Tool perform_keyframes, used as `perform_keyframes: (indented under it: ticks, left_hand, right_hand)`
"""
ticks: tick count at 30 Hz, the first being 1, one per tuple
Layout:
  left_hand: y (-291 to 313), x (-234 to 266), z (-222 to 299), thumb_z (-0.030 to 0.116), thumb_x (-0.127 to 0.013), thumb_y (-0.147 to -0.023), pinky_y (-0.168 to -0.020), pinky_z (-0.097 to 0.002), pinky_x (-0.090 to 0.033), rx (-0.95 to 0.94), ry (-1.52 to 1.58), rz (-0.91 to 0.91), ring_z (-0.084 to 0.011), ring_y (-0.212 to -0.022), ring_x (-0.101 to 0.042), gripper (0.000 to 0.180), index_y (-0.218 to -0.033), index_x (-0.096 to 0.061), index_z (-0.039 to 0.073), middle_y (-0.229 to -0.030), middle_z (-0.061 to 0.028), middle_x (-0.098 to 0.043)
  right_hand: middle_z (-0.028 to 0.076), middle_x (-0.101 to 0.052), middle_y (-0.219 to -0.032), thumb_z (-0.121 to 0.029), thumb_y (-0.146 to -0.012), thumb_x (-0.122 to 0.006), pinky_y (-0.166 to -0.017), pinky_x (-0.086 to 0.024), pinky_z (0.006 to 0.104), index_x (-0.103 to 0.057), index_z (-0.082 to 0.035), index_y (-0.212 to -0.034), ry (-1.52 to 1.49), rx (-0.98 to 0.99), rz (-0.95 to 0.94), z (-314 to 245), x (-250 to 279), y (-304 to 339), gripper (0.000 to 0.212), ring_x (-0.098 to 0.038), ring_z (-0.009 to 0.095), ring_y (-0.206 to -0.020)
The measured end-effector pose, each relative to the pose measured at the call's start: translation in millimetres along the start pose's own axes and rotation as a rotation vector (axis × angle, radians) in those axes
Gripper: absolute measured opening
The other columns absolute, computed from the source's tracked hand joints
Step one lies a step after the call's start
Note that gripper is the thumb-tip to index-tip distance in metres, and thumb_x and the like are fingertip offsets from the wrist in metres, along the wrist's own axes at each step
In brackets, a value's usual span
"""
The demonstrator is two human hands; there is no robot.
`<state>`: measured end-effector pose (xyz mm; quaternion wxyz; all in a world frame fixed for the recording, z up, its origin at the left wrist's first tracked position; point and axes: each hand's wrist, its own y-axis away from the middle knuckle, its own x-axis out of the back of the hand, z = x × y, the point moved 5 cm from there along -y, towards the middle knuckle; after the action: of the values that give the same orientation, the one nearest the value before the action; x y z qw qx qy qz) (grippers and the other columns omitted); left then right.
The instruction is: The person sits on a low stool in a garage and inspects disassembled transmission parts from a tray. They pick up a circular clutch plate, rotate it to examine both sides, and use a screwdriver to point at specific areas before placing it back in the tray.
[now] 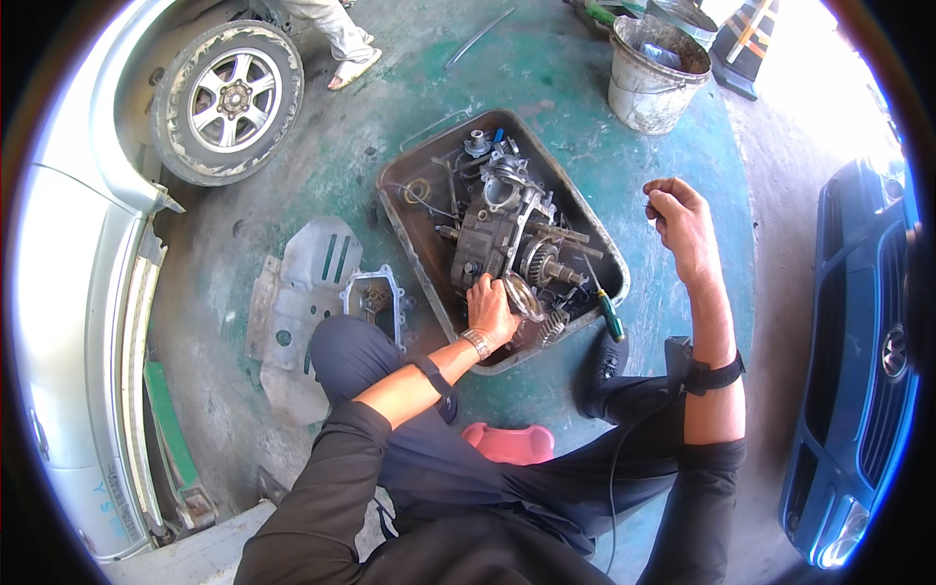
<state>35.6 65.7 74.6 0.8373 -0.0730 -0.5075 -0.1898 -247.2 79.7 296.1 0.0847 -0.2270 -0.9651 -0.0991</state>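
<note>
A disassembled gearbox (487, 236) lies in a deep grimy tray (420, 276) in front of me. My left hand (490, 310) is down at the tray's near side, fingers curled against a round, ring-shaped metal part (524, 296) at the gearbox's near end. Its fingertips are partly hidden. To the right, raised beyond the tray's edge, my right hand (680, 222) has its fingers bent in and pinched together. Something small and dark may be at its fingertips, too small to name. A screwdriver (610, 317) with a green handle leans on the tray's right rim. A toothed gear (539, 263) sits on a shaft.
Left of the tray lie a metal shield plate (310, 255) and a housing frame (375, 294). A dirty bucket (651, 88) stands far right. A wheel (231, 100), a silver vehicle (83, 322) and a blue car (863, 361) flank me. Another person's foot (355, 68) is at the far left.
</note>
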Motion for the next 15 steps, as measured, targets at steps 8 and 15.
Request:
perform_keyframes:
  ticks: [8, 15]
  left_hand:
    - [-29, 44, -39, 0.026, -0.081, -0.070, -0.067, -0.0376, -0.056, 0.104, 0.311, -0.229, -0.0316, -0.077, -0.070, 0.033, -0.085, -0.066, 0.000, -0.085, -0.0166, -0.072]
    - [-45, 99, -27, 0.059, -0.040, -0.100, -0.105, -0.0525, -0.044, 0.323, 1.833, -0.464, -0.0420, -0.123, -0.056, 0.072, -0.132, -0.053, -0.004, -0.132, -0.0290, -0.057]
  right_hand:
    - [-0.001, -0.058, -0.076, -0.016, -0.090, -0.057, -0.049, -0.030, 0.0206, -0.067, -0.005, -0.098, -0.107, -0.006, -0.025, 0, 5, 6, 0.017, -0.039, 0.003, -0.057]
    - [-0.002, -0.052, -0.074, -0.018, -0.096, -0.054, -0.043, -0.025, 0.0198, -0.062, -0.001, -0.104, -0.228, -0.025, -0.064, 6, 6, 1, 0.020, -0.033, 0.001, -0.049]
